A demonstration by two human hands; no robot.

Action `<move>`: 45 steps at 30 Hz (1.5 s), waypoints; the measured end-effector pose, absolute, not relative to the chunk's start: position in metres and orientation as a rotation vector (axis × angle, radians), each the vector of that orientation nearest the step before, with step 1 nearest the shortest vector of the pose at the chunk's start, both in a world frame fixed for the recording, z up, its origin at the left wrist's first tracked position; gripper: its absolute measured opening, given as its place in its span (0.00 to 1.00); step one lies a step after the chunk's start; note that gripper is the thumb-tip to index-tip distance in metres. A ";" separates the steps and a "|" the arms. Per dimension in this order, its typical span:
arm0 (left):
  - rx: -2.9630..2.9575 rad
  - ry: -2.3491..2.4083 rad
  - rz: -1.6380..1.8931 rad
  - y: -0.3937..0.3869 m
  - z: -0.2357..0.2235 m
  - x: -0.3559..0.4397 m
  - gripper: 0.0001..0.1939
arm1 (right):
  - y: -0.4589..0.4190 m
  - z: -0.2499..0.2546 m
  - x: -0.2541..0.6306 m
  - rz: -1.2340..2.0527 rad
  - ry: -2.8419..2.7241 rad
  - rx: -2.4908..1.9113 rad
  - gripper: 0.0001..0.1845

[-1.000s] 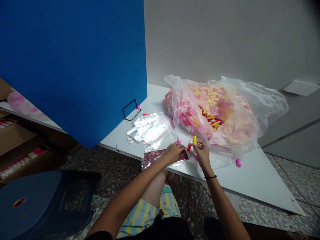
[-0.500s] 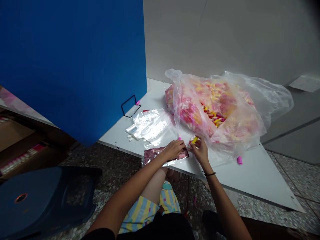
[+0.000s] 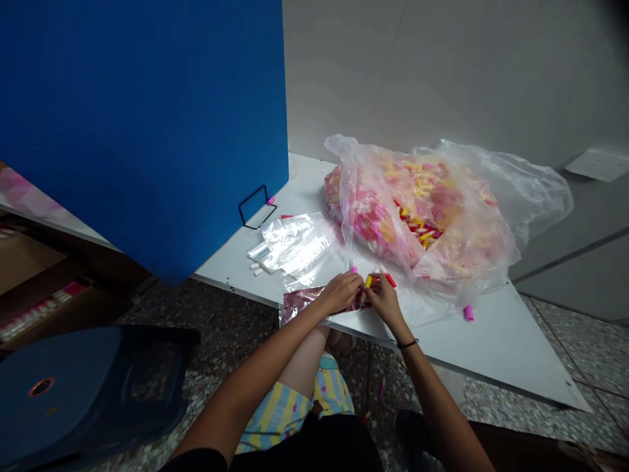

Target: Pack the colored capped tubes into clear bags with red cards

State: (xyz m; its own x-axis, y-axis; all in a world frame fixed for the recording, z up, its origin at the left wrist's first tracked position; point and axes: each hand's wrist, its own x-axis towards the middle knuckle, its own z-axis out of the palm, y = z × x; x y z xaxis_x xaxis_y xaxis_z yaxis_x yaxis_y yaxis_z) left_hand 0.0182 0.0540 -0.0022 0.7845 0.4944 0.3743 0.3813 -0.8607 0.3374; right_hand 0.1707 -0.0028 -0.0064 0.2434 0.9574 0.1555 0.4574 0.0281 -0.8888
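My left hand is curled over the open end of a small maroon printed pouch that lies at the near edge of the white table. My right hand pinches a small yellow capped piece against the pouch mouth, with a red piece sticking up between its fingers. Just behind the hands a pink piece stands up. A big clear plastic bag full of pink, yellow and red pieces lies behind my hands.
A stack of clear small bags lies left of the big bag. A blue divider panel on a black wire foot stands at left. A loose pink piece lies on the table at right. A dark stool is on the floor.
My right hand has moved left, bringing the yellow piece from upright beside the big bag to the pouch mouth at my left hand. The red piece now shows between its fingers.
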 end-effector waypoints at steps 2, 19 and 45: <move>2.734 0.703 0.673 0.053 -0.002 0.018 0.06 | -0.002 -0.006 0.169 0.586 -1.440 -1.633 0.17; 2.488 0.941 0.895 0.052 -0.004 0.017 0.16 | 0.007 0.001 0.149 0.490 -1.452 -1.846 0.16; 1.951 0.973 1.164 0.061 -0.009 0.016 0.13 | 0.032 0.002 0.132 0.411 -1.185 -1.770 0.10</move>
State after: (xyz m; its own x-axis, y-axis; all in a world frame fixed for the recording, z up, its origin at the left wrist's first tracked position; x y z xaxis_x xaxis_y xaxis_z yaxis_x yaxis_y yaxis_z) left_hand 0.0161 0.0608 -0.0086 0.3275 0.8471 0.4185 0.2619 -0.5069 0.8212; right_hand 0.1320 0.0315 0.0021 0.4775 0.8532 0.2098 0.5403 -0.0968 -0.8359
